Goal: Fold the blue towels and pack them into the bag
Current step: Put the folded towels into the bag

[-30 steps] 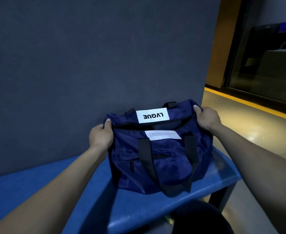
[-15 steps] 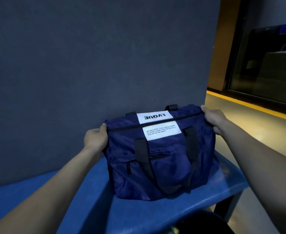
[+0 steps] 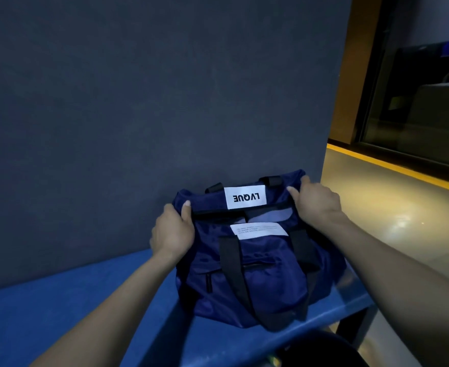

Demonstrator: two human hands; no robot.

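Note:
A dark blue bag (image 3: 265, 276) with black straps and two white labels stands on the blue table (image 3: 91, 313), its back against the grey wall. My left hand (image 3: 173, 231) grips the bag's top edge at the left end. My right hand (image 3: 316, 200) grips the top edge at the right end. Between the two edges the mouth gapes a little, and a lighter blue towel (image 3: 271, 215) shows inside.
The grey padded wall (image 3: 152, 102) rises directly behind the table. The table's right end (image 3: 361, 305) drops to a shiny floor (image 3: 403, 207) with a yellow stripe. A dark round object (image 3: 321, 350) sits at the bottom edge of the view.
Both hands have moved inward along the bag's top edge. The mouth, drawn flat half a second ago, now gapes and shows light blue cloth inside.

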